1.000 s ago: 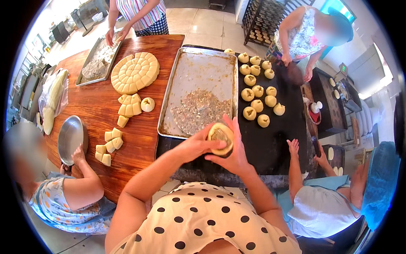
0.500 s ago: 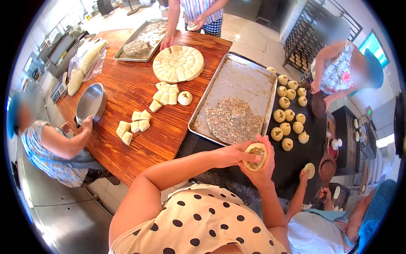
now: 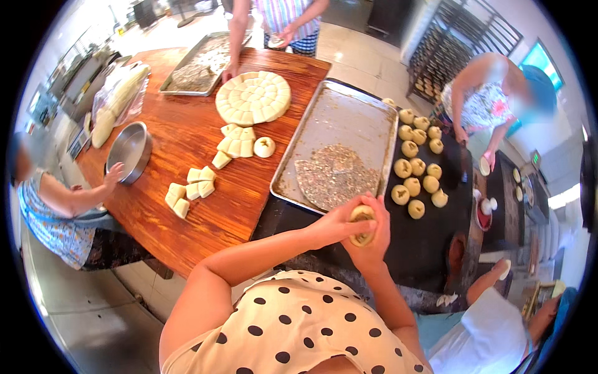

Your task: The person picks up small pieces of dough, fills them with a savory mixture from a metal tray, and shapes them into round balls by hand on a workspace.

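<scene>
On wooden desk [image 3: 218, 230] at L, cut dough pcs [image 3: 253, 98] are laid out; mid, filling [image 3: 339, 177] is heaped on tray [image 3: 349, 118]. By tray's near edge, dough cup [image 3: 363, 214] is held btwn part-curled L hand [image 3: 338, 223] & cupped R hand [image 3: 378, 235]; buns [image 3: 416, 168] are grouped at R.

This place is a bakery workroom. It is shown by the cut dough [image 3: 253, 98] on the table [image 3: 212, 149], the big tray [image 3: 339, 118] with filling [image 3: 336, 182], the many buns [image 3: 416, 209], and the tall rack [image 3: 437, 55] which holds small rounds [image 3: 428, 88].
</scene>
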Motion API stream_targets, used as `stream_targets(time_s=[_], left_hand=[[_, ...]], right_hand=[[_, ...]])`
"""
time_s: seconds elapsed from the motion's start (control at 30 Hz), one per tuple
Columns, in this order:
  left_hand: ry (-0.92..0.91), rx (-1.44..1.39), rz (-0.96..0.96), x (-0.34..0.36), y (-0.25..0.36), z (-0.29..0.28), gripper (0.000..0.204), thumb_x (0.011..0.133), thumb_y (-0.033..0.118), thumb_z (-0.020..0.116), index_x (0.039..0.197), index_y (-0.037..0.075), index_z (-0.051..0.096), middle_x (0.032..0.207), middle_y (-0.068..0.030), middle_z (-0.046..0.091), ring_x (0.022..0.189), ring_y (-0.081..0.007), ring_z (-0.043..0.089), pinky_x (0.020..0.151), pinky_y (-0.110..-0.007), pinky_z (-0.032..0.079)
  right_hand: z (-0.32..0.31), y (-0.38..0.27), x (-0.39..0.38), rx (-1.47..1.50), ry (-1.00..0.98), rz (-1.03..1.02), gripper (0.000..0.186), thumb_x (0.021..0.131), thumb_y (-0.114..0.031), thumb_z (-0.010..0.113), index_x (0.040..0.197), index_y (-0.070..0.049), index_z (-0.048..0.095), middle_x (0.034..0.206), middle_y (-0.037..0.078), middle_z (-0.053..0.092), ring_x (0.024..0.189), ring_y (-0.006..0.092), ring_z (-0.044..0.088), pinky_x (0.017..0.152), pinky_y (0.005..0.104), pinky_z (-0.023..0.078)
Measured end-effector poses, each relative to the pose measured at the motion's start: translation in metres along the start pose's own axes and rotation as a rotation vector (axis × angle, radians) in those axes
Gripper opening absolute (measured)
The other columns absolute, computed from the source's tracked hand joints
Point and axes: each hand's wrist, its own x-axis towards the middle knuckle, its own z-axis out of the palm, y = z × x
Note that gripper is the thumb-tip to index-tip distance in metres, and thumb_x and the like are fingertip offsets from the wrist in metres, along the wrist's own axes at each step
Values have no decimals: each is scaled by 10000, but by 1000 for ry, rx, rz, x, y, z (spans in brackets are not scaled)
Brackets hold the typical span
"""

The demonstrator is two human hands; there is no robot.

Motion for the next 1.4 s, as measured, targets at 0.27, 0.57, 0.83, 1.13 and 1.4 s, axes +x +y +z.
stream_targets(time_s=[0.27,0.57,0.83,1.13,1.4], left_hand=[[150,62,120,13,-23,-1,502,1025,420,459,1329,27,527,1327,-125,580,1197,-201,554,969,-345,463],[108,197,131,12,-9,3,667,1015,583,288,1389,54,448,1296,-179,564,1204,-252,548,994,-374,432],[-59,-255,222,1,46,30,884,921,758,178,1583,182,70,1584,-183,249,1398,-401,357,1150,-493,303],[-11,-719,89,0,15,43,690,1013,603,286,1504,120,323,1450,-182,429,1324,-380,440,1112,-485,367],[-45,-708,196,11,17,43,639,1051,507,285,1475,34,357,1432,-149,455,1300,-290,472,1143,-444,340]], right_hand=[[8,-3,-3,431,238,343,282,860,-124,663,1117,-9,667,1168,124,682,1190,279,602,1156,498,304],[17,-16,5,574,386,156,752,902,-457,664,1427,35,443,1444,217,488,1353,336,457,1178,496,227],[-15,-31,12,176,259,-155,305,745,-45,777,994,-42,602,1046,137,647,975,271,642,897,378,504],[-19,-51,21,190,209,-99,250,739,-35,784,928,-41,620,1022,144,667,948,273,646,896,376,492],[-6,-35,10,327,456,-93,239,774,0,718,977,-27,592,1055,149,652,1019,243,630,958,405,461]])
